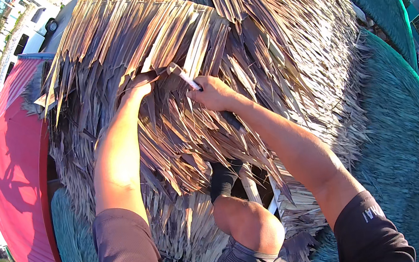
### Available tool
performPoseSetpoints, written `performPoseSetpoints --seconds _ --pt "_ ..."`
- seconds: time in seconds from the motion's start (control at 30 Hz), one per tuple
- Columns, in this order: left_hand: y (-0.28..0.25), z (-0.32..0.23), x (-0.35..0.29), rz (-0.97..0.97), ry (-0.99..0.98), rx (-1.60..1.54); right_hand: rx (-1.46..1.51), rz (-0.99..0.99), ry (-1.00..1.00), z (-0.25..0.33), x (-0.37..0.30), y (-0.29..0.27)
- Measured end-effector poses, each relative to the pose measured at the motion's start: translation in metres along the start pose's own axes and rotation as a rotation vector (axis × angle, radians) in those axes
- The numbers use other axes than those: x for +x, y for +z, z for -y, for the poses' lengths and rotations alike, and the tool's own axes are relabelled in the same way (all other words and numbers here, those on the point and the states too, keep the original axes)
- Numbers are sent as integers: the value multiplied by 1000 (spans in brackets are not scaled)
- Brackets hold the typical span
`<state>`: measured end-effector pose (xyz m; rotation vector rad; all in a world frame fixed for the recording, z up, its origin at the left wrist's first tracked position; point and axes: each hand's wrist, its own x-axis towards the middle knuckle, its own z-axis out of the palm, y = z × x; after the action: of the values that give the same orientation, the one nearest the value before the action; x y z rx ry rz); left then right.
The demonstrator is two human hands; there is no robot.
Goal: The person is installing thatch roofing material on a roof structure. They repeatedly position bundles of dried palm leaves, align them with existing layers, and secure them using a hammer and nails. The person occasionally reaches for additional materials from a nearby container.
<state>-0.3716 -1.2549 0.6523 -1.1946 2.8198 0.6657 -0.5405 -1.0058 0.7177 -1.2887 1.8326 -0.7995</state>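
Note:
Layers of dry brown palm-leaf thatch [146, 32] cover the sloping roof in front of me. My right hand [210, 93] is closed round a hammer. The hammer [189, 80] has a pale shaft and a dark grip running back under my wrist; its head points up and left, close to the thatch. My left hand [141, 85] reaches in at the lower edge of the upper thatch layer, left of the hammer head. Leaf strips and shadow hide its fingers, so I cannot see what they grip.
Below my hands, a gap in the thatch shows a wooden pole [250, 184] beside my bent knee [256, 227]. A red corrugated metal roof [19, 159] lies to the left. Green-edged teal thatch roofs [396, 146] flank the right. A white vehicle [34, 29] stands far left.

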Motion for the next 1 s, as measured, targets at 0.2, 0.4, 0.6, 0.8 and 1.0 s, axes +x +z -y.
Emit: performPoseSetpoints --seconds 0.2,0.4,0.6,0.8,1.0 --pt "-29 -47 36 -292 241 6 -60 -481 91 1 122 -80" --pt "32 -10 -42 -376 -48 211 -201 -522 116 -17 117 -94" --pt "29 54 54 162 -114 -279 -106 -571 153 -18 78 -57" --pt "8 1 12 100 -162 -220 -73 -582 9 -23 -9 -38" --pt "-16 -114 -153 62 -72 -447 16 -765 37 -13 -104 -42"
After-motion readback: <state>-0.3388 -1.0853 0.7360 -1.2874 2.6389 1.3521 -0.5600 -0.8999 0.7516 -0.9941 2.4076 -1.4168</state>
